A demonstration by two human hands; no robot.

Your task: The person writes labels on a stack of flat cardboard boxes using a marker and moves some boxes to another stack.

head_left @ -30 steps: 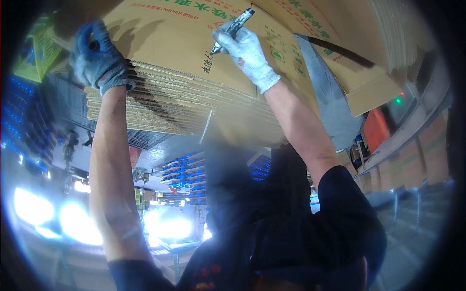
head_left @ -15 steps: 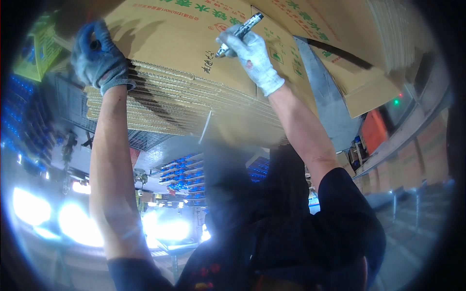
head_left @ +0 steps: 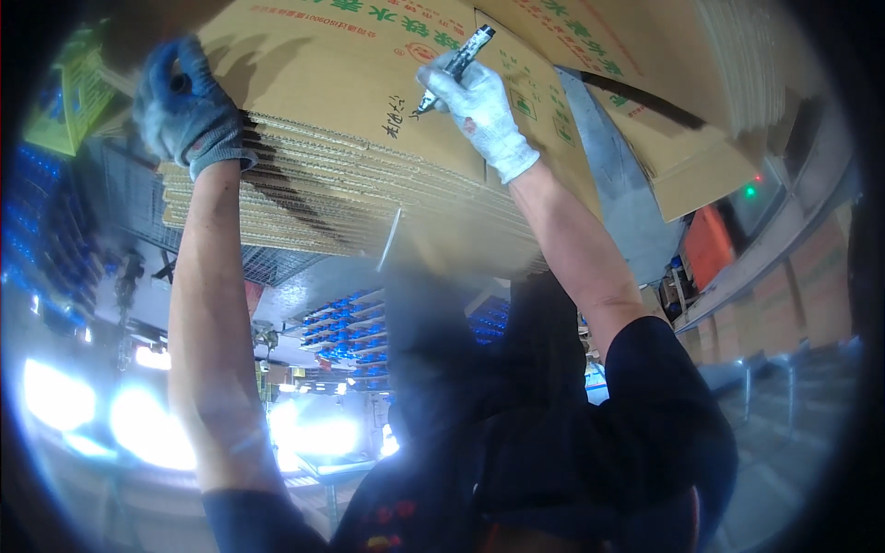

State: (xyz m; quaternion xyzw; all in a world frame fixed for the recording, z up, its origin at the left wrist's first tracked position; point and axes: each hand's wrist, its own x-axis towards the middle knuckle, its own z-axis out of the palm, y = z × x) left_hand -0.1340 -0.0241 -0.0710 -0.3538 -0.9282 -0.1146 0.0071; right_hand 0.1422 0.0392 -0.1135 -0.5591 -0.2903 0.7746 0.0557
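My right hand (head_left: 479,115), in a pale work glove, grips a black-and-white marker pen (head_left: 458,66) with its tip down at the top sheet of a stack of flat cardboard boxes (head_left: 313,101). Dark handwritten strokes (head_left: 395,118) stand just left of the tip. At the left edge of the stack is my left hand (head_left: 189,115), in a grey-blue glove, its fingers curled. Between its thumb and fingers shows the dark round end of what looks like the marker cap (head_left: 181,84). Green and red print runs over the top sheet.
More folded cardboard (head_left: 701,180) lies at the right, beyond a grey gap (head_left: 599,138). A yellow-green crate (head_left: 69,101) is at the far left. Blue racks (head_left: 346,327) and a wire mesh surface (head_left: 277,264) show below the stack. Something orange-red (head_left: 710,244) stands at right.
My right hand and the marker pen have shifted slightly, and another short dark stroke shows by the tip. My left hand stays in place.
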